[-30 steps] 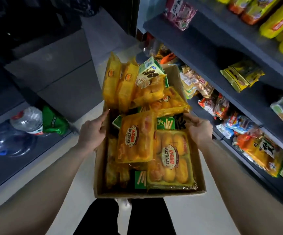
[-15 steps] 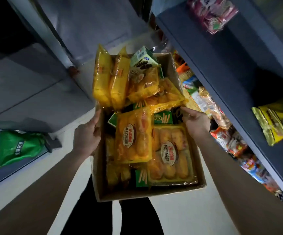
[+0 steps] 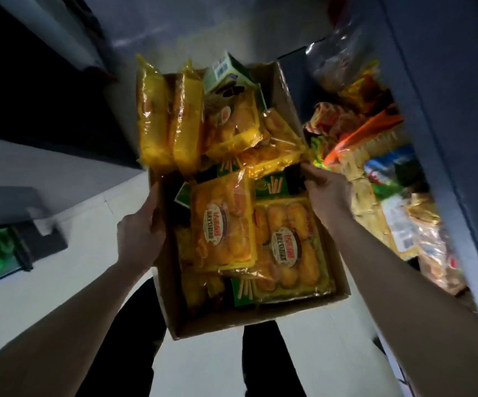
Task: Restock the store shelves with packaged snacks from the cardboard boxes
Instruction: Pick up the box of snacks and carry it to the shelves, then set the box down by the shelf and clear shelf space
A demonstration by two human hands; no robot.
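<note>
Box [image 3: 260, 319] lifted closer to shelf [image 3: 432, 81], yellow cake packs [image 3: 286, 247] inside

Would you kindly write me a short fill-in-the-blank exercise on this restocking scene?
1. The cardboard box is held by ____ hands, the left hand and right hand gripping opposite walls.
2. Most packs in the box are ____ in colour.
3. The shelves with snacks stand on the person's ____ side.

Missing words: two; yellow; right
</note>
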